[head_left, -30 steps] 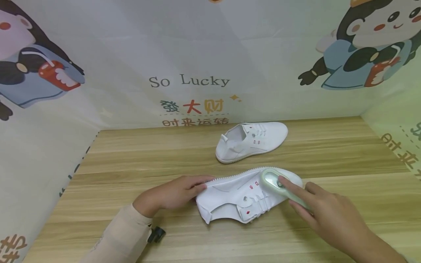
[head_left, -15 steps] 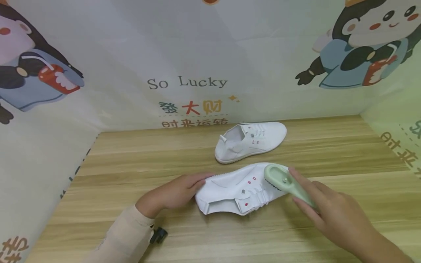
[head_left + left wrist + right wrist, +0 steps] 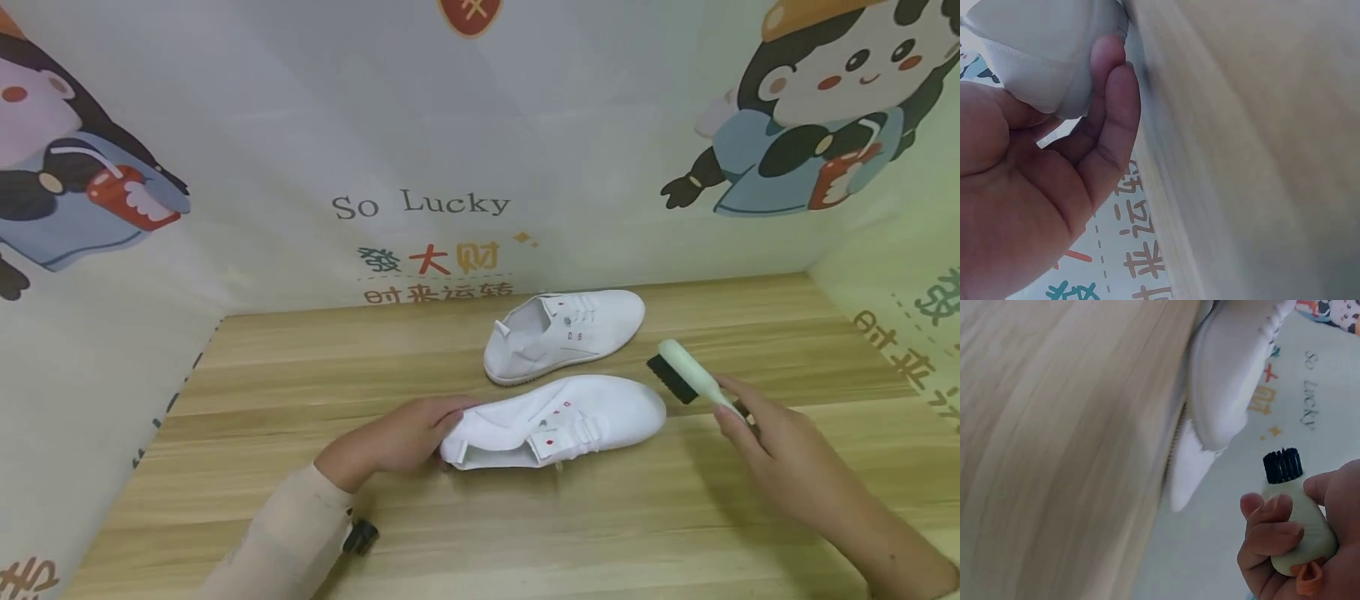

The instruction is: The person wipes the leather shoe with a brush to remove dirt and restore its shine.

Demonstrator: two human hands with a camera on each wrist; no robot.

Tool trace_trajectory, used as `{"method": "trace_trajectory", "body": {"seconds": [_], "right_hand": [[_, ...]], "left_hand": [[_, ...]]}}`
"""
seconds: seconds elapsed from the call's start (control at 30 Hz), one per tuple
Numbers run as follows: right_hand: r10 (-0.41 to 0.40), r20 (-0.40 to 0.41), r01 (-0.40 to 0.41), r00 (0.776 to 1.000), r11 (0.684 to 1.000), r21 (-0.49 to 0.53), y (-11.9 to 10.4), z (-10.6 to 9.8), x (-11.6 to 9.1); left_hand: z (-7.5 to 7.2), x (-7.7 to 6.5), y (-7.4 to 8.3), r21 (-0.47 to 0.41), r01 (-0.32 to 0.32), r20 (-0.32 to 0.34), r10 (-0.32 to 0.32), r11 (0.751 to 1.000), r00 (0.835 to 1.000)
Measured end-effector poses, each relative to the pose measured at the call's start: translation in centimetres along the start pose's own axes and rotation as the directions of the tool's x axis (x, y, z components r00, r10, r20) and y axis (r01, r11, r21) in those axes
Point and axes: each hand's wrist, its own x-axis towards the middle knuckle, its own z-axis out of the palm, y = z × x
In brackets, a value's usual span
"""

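Note:
A white lace-up shoe (image 3: 626, 408) with small red marks is near the middle of the table in the head view. My left hand (image 3: 408, 433) grips its heel; the left wrist view shows fingers curled round the shoe's heel (image 3: 1041, 56). To the right, my right hand (image 3: 795, 467) holds a pale green brush (image 3: 690, 371) by its handle, apart from the shoe. Its black bristles face down and left. Curled fingers wrap the handle in the right wrist view, where an orange loop (image 3: 1309, 578) hangs at the brush's end.
A second white shoe (image 3: 611, 321) lies just behind the first, toe to the right. The wood-grain table (image 3: 300, 358) meets a printed cloth backdrop (image 3: 600, 167) at the back and both sides. A small black object (image 3: 361, 537) sits by the left sleeve (image 3: 285, 533).
My right hand has lifted the brush off the shoe's toe and moved it right, turning its bristles into sight. The shoe has rolled in my left hand, so its opening shows less.

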Motion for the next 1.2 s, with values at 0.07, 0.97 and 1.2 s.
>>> {"method": "trace_trajectory", "body": {"seconds": [0.07,0.97,1.2], "right_hand": [[0.039,0.032,-0.041,0.999,0.997,0.068,1.0,0.0,0.5],[0.162,0.195,-0.158,0.967,0.987,-0.035,6.9,-0.3,1.9],[0.163,0.263,-0.157,0.951,0.987,-0.042,7.2,-0.1,1.7]], "left_hand": [[-0.2,0.4,-0.2,-0.050,0.007,0.040,-0.005,0.999,0.999],[0.0,-1.3,0.3,0.066,0.076,-0.032,-0.074,0.995,0.997],[0.3,-2.7,0.8,0.101,0.171,-0.107,-0.160,0.980,0.981]]}}
